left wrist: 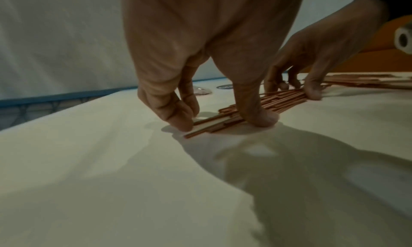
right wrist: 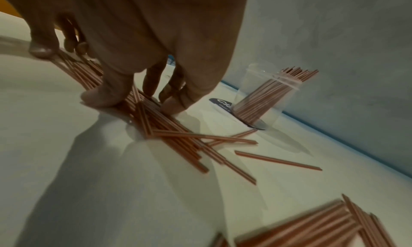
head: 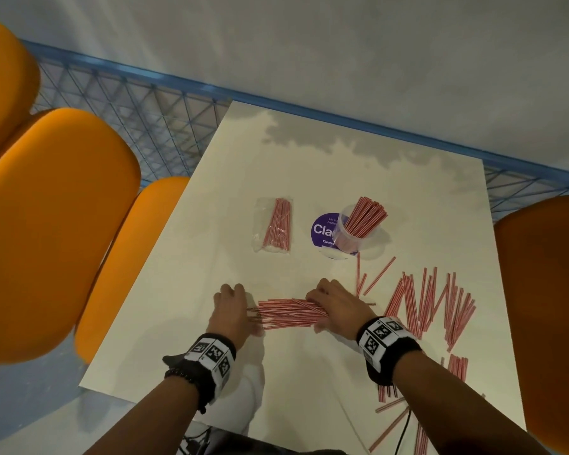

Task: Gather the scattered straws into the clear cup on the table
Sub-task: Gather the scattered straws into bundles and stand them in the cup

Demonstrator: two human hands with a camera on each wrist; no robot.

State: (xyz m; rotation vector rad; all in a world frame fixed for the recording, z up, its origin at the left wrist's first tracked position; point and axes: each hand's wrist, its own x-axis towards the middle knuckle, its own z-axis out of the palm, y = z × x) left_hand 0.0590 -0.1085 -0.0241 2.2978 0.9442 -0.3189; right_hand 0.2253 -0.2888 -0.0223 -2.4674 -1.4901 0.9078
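At the lower centre of the head view, a bundle of straws (head: 289,311) lying left-to-right on the bench (head: 309,372) is pinched at its ends by the left hand (head: 232,308) and right hand (head: 337,305), with the clear cup (head: 355,233) above, nearer the right.

The table (head: 309,165) top is smooth, off-white and faintly glossy, mirroring the grey wall at its far edge. On it the clear cup (head: 358,231) is thin see-through plastic. Left of the cup, a crinkled transparent plastic bag (head: 270,224) shines. The red-and-white striped straws (head: 289,313) near the table's front edge look matt, like paper. Left of the table, orange chair backs (head: 56,224) look smooth and softly matt
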